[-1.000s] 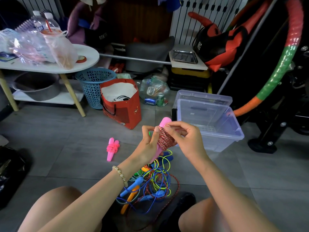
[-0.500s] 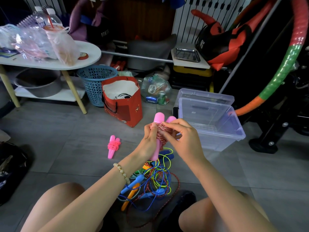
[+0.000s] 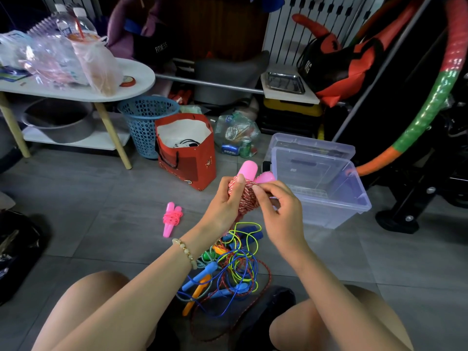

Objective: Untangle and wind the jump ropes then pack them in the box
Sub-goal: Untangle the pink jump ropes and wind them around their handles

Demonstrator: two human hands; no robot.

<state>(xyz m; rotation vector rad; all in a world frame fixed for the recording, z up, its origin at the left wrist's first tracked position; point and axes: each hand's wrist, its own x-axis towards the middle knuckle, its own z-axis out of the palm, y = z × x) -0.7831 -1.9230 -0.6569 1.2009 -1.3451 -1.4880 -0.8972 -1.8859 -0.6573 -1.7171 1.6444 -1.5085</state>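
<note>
left hand (image 3: 225, 206), right hand (image 3: 283, 211) grip braided rope (image 3: 247, 198) round pink handles (image 3: 249, 169)

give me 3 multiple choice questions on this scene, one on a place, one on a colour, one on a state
1. Where does the wound pink rope lie?
A. on the floor, to the left of the left hand
B. in the blue basket
C. on the white table

2. The left hand and the right hand grip a red-white rope. Its handles are:
A. blue
B. pink
C. orange

3. The box is:
A. open
B. shut with its lid
C. tipped on its side

Answers:
1 A, it rests on the tiles, apart from the hand.
2 B, two pink ends stick out above the winding.
3 A, its top is uncovered and the inside shows.
</note>
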